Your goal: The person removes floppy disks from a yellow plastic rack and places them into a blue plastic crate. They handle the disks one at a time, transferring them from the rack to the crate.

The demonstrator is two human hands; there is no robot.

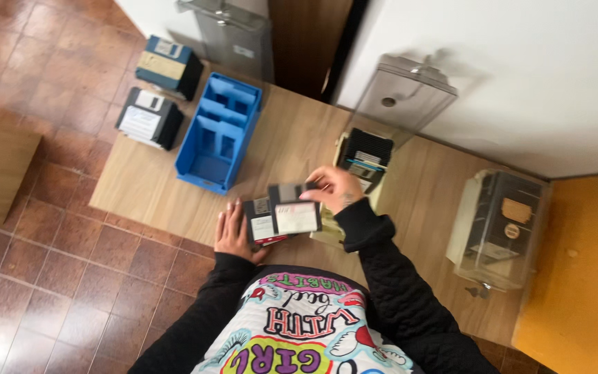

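My left hand cradles a small stack of floppy disks from the left side, just above the wooden table. My right hand pinches the top edge of one black floppy disk with a white label, which lies over that stack. Right behind my right hand stands an open beige disk storage box with several disks upright in it and its smoky lid tipped back.
An empty blue divided tray lies at the left of the table. Two stacks of disks sit beyond it at the table's edge. A closed clear-lidded disk box is at the right. Another smoky lid stands at the back.
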